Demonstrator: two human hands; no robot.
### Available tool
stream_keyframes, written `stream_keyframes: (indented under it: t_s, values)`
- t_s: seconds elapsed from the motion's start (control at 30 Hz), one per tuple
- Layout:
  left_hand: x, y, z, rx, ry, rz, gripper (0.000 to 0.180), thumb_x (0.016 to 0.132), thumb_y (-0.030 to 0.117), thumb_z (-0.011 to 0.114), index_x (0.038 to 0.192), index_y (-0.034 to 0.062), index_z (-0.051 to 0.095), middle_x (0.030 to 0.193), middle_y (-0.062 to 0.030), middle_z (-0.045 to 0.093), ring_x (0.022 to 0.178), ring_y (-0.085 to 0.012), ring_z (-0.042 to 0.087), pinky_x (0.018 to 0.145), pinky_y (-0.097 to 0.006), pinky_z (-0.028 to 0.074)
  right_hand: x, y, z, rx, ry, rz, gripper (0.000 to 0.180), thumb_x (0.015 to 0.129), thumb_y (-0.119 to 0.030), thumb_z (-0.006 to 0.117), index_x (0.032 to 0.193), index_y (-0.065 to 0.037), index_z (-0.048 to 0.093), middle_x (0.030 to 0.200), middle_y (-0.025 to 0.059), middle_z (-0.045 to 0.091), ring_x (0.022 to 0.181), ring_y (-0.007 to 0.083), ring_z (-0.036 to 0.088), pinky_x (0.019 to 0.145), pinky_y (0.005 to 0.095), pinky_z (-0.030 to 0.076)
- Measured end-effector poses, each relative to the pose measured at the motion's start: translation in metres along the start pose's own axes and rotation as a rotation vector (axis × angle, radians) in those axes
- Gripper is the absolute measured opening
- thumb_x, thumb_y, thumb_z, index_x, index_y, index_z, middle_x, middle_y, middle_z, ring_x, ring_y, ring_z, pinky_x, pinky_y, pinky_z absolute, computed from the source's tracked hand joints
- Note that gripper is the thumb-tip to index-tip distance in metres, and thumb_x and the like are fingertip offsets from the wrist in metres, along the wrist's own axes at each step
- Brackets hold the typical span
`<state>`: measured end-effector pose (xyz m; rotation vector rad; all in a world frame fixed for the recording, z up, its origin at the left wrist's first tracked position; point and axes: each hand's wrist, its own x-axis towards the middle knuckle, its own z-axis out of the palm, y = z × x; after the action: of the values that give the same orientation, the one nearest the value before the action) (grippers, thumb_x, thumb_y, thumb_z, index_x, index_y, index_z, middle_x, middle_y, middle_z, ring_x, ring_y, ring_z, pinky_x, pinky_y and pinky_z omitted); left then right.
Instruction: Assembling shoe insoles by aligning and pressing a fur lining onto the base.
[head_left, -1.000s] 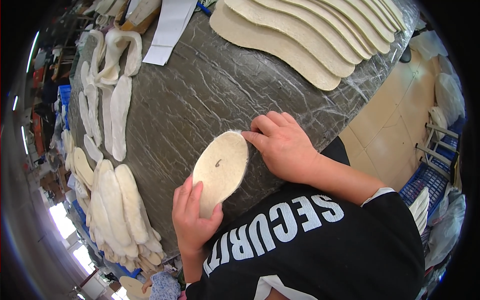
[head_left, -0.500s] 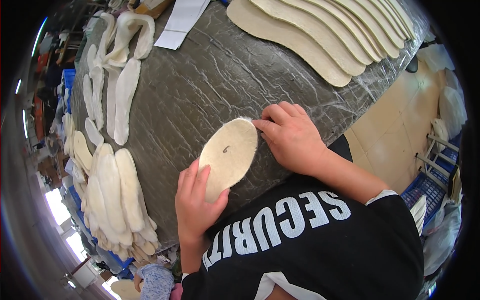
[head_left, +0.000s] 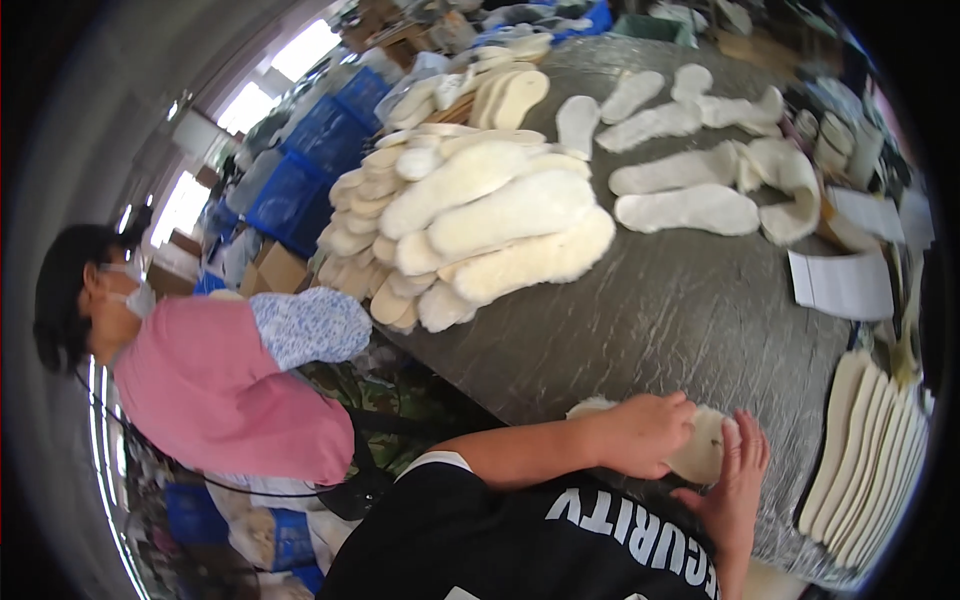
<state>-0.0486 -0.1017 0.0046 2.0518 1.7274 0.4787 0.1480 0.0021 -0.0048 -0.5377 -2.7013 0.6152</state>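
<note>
A cream fleece insole (head_left: 697,455) lies at the near edge of the table, its smooth backing facing up and a small dark mark on it. My left hand (head_left: 640,435) is curled over its middle, fingertips pressed together. A bit of fluffy edge shows beyond that wrist. My right hand (head_left: 732,480) grips the insole's right end, thumb on the near side and fingers on the far side. Both hands hide much of the insole's outline.
A heap of fleece insoles (head_left: 515,215) sits left on the plastic-covered table (head_left: 640,320). Loose white pieces (head_left: 690,212) lie farther back. White papers (head_left: 842,284) and a row of overlapping insoles (head_left: 860,450) are at right. A person in pink (head_left: 230,390) is close by on the left.
The view has swung left, bringing the heap and the other person into fuller sight. My left hand has shifted over the insole's middle; my right hand now holds its end.
</note>
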Motion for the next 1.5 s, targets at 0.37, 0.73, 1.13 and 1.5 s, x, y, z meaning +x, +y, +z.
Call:
stream_keyframes:
  t_s: [0.37, 0.73, 1.13, 1.5]
  values:
    - [-0.008, -0.022, -0.035, -0.315, 0.240, -0.071, 0.050, 0.072, 0.017, 0.077, 0.114, -0.0032, 0.059, 0.124, -0.0234, 0.055, 0.115, -0.0401, 0.053, 0.099, -0.044, 0.043, 0.060, -0.007, -0.004, 0.034, -0.217, -0.016, 0.096, 0.053, -0.026, 0.087, 0.138, -0.011, 0.044, 0.129, 0.0111, 0.051, 0.123, 0.0314, 0.047, 0.104, 0.0507, 0.033]
    - [-0.061, -0.052, -0.044, -0.630, 0.226, -0.304, 0.030, 0.079, -0.002, 0.068, 0.108, -0.0022, 0.063, 0.083, -0.0077, 0.061, 0.076, -0.0156, 0.058, 0.069, -0.028, 0.048, 0.035, 0.002, 0.002, -0.006, -0.167, 0.012, 0.110, 0.047, -0.034, 0.089, 0.144, -0.017, 0.038, 0.129, 0.0094, 0.049, 0.121, 0.0318, 0.046, 0.105, 0.0538, 0.031]
    - [-0.061, -0.060, -0.022, -0.837, 0.410, -0.556, 0.023, 0.084, -0.006, 0.064, 0.106, -0.0033, 0.063, 0.087, -0.0045, 0.058, 0.076, -0.0086, 0.054, 0.067, -0.023, 0.046, 0.039, 0.016, -0.007, 0.056, -0.242, 0.055, 0.120, 0.040, -0.045, 0.087, 0.144, -0.011, 0.037, 0.128, 0.0117, 0.050, 0.117, 0.0346, 0.046, 0.103, 0.0502, 0.031]
    - [-0.042, -0.057, -0.030, -0.502, 0.388, -0.472, 0.020, 0.083, -0.005, 0.062, 0.102, -0.0015, 0.063, 0.085, -0.0087, 0.059, 0.070, -0.0155, 0.056, 0.062, -0.026, 0.046, 0.040, 0.023, -0.006, 0.088, -0.247, 0.079, 0.117, 0.041, -0.039, 0.088, 0.143, -0.011, 0.040, 0.123, 0.0091, 0.053, 0.112, 0.0331, 0.048, 0.101, 0.0484, 0.033]
